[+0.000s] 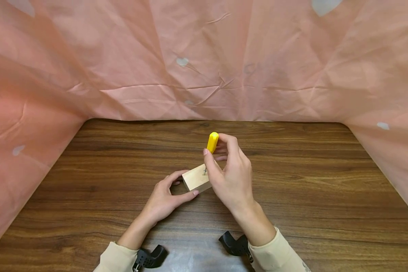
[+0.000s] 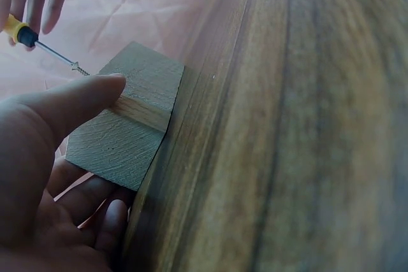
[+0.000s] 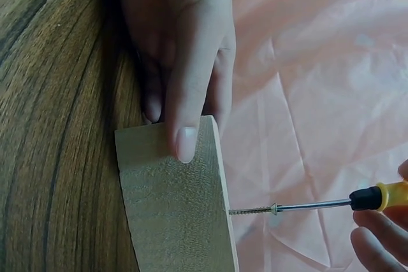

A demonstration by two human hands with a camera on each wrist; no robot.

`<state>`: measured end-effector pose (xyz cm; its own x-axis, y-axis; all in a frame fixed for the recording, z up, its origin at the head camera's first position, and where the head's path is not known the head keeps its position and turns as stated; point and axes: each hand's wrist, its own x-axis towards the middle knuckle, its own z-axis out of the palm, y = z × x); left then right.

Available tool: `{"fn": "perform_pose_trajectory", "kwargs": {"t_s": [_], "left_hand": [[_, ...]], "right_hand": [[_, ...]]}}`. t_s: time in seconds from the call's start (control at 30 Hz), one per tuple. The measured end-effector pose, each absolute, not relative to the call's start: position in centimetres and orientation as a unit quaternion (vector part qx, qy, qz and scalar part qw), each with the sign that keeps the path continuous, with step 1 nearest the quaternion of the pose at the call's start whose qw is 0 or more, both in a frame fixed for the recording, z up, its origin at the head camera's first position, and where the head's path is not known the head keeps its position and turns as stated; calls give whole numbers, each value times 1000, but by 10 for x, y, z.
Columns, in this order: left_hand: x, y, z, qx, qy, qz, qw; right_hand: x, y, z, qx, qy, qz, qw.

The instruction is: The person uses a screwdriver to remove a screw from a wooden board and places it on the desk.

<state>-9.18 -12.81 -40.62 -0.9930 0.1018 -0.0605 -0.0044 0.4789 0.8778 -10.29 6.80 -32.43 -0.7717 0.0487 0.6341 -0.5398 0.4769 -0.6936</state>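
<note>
A pale wooden block (image 1: 196, 178) lies on the table. My left hand (image 1: 163, 198) grips its left end, the thumb (image 3: 185, 138) on the near side and the other fingers behind. A screw (image 3: 252, 211) stands upright in the block's top face, most of its thread showing. The tip of a screwdriver (image 3: 319, 205) with a yellow and black handle meets the screw head. With thumb and fingertips my right hand (image 1: 232, 175) pinches the screwdriver's yellow handle (image 1: 212, 142) above the block. That hand hides the block's right end in the head view.
The dark wood-grain table (image 1: 309, 181) extends around the block. Pink fabric (image 1: 204, 75) with pale hearts hangs along the back and both sides. Black wrist mounts (image 1: 153, 257) sit at both cuffs near the front edge.
</note>
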Motion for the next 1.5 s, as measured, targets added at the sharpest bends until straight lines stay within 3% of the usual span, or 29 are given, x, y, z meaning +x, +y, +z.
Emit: {"fn": "perform_pose_trajectory", "kwargs": {"t_s": [0.3,0.6,1.5], "left_hand": [[-91,-128,-406,26,856,513,56],[-92,-125,-406,27,857,513,52],[-93,-125,-407,26,855,515,58]], "right_hand": [[-105,69,-326,144,-811,463,328],[-104,70,-327,139,-807,486,306],[-105,71,-328,120,-806,490,310]]}}
